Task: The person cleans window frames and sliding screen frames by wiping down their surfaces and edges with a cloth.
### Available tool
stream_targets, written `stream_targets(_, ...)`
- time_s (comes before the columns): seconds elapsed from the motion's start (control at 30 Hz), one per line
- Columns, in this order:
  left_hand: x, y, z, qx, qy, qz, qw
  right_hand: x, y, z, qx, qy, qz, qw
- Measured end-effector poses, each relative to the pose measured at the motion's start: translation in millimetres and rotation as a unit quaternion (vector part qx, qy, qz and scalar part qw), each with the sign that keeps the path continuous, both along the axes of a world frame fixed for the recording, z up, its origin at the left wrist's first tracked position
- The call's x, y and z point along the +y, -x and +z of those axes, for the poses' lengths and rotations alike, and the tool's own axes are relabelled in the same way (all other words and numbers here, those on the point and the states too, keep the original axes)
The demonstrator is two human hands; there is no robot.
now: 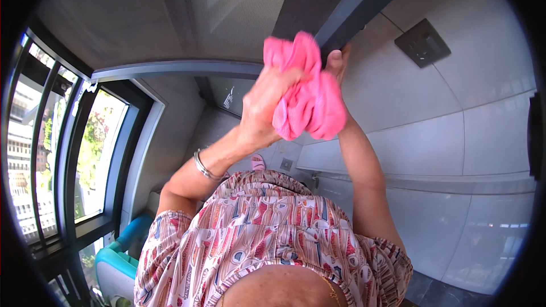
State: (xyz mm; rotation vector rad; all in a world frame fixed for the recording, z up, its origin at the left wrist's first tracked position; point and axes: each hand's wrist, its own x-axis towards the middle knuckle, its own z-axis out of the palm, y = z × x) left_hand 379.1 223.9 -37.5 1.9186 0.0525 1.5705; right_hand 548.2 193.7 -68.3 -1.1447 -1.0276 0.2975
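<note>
Head view, looking steeply down over our own patterned blouse [267, 233] toward raised forearms; we see both hands lifted well above the chest, meeting on a bright pink cloth [310, 94]. Our left hand [264, 105] is curled tightly about the bunched fabric, fingers closed over its left side; a thin metal bangle [203, 166] circles that wrist. Our right hand [338, 59] lies mostly hidden behind the cloth, only fingertips showing at its upper edge, apparently pressing the fabric against the dark frame [347, 8]; how far those fingers are closed we cannot tell. We judge that the cloth is gathered into a wad so that it fills the palm and gives a firm pad against the narrow bar, and that two hands steady it at this height; the loose folds hang below the grip. The cloth looks soft, thick and crumpled, with rounded lobes; the frame is matte, straight-edged and dark grey; the wall tiles [449, 136] are large, pale and glossy, with thin joints; a square grey switch plate [422, 41] sits on the wall to the right, apart from the hands; a tall window [94, 148] with dark mullions stands at left, greenery beyond it; a teal object [116, 261] shows at lower left.
</note>
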Motion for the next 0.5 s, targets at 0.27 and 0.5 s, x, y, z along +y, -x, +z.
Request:
stream_targets(0.27,14.4,-45.6,62.9,-0.028,-0.188,0.134,0.973,3.0,6.1,-8.3,-0.019,-0.008,0.042,0.999)
stream_targets(0.5,-1.1,-21.1,7.0,0.023,-0.054,0.041,0.997,-7.2,1.4,-12.4,0.138,-0.026,0.210,0.967)
